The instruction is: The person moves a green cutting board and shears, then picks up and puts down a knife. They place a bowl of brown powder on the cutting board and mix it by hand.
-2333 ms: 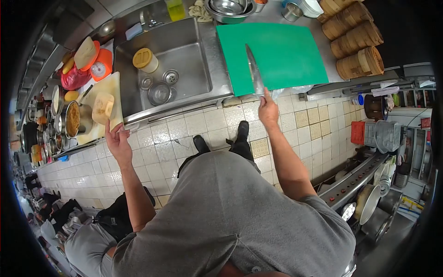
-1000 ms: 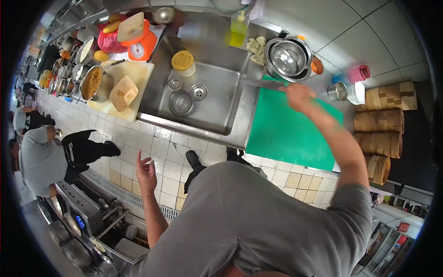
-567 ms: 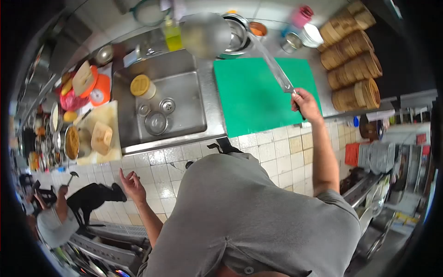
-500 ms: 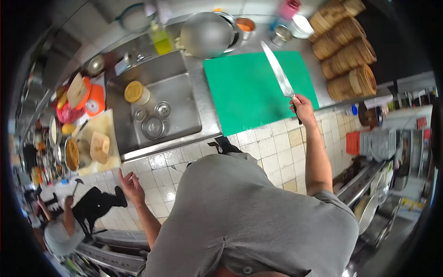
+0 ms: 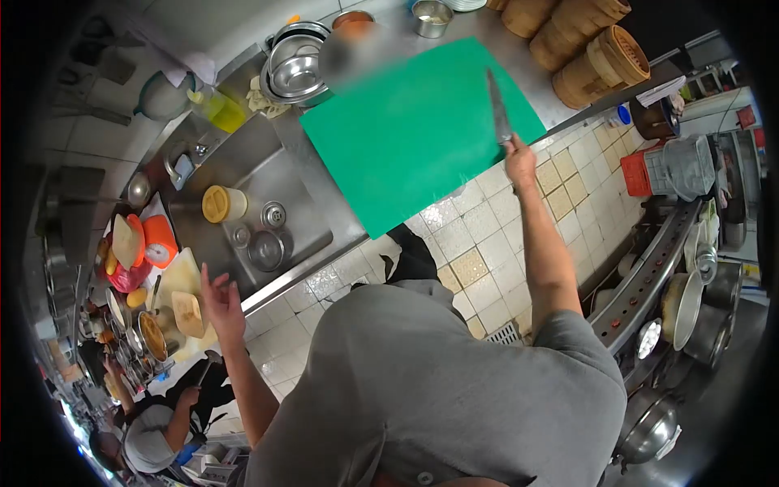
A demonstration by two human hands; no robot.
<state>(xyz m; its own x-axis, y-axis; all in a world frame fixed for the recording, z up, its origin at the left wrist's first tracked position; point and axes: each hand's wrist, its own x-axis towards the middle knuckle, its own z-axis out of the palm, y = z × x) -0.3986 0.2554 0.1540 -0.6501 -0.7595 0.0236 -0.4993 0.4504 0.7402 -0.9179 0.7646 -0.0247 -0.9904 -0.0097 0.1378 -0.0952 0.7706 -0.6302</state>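
My right hand (image 5: 521,165) is closed round the handle of a large kitchen knife (image 5: 498,107). Its blade points away from me, over the right part of a green cutting board (image 5: 414,138). My left hand (image 5: 221,307) has its fingers apart and holds nothing. It is nearest to the sink's front left corner and overlaps the edge of a pale cutting board (image 5: 182,276) in this view. A shallow tan container (image 5: 188,314) lies on that board, just left of my left hand.
A sink (image 5: 312,237) with a yellow-lidded tub (image 5: 224,204) lies left of the green board. Nested metal bowls (image 5: 297,71) and a small pot (image 5: 432,18) stand behind; bamboo steamers (image 5: 601,68) are at right. An orange scale (image 5: 160,241) stands left. Another person (image 5: 154,438) works at lower left.
The view has turned, so the counter sits slanted. My left hand has risen towards the sink's corner, fingers spreading. The knife stays in my right hand, its blade now seen more edge-on.
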